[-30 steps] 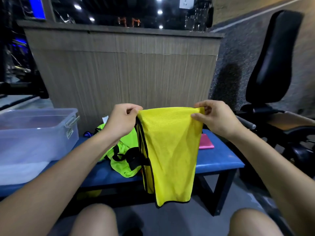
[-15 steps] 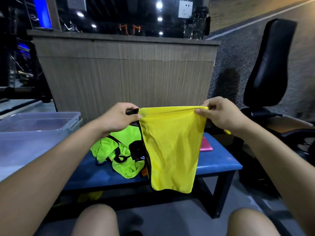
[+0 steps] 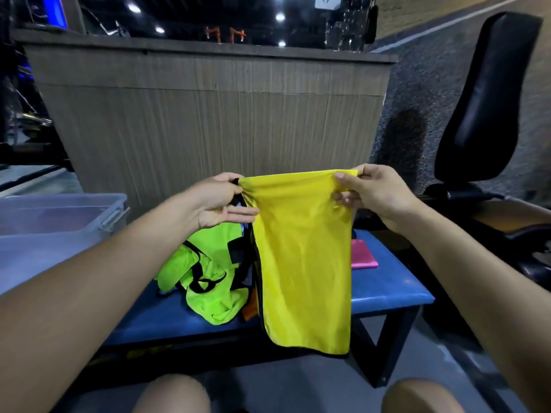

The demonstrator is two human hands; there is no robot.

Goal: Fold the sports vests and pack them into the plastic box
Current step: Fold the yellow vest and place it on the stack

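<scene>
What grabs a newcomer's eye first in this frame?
The yellow vest, hanging mid-frame in the air, pinched at its top corners by the left hand and right hand. Next, the neon green vests heaped on the blue bench behind it, with the clear plastic box at far left.

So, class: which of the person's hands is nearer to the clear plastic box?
Left. The left hand holds the yellow vest's corner just right of the plastic box; the right hand grips its far corner.
</scene>
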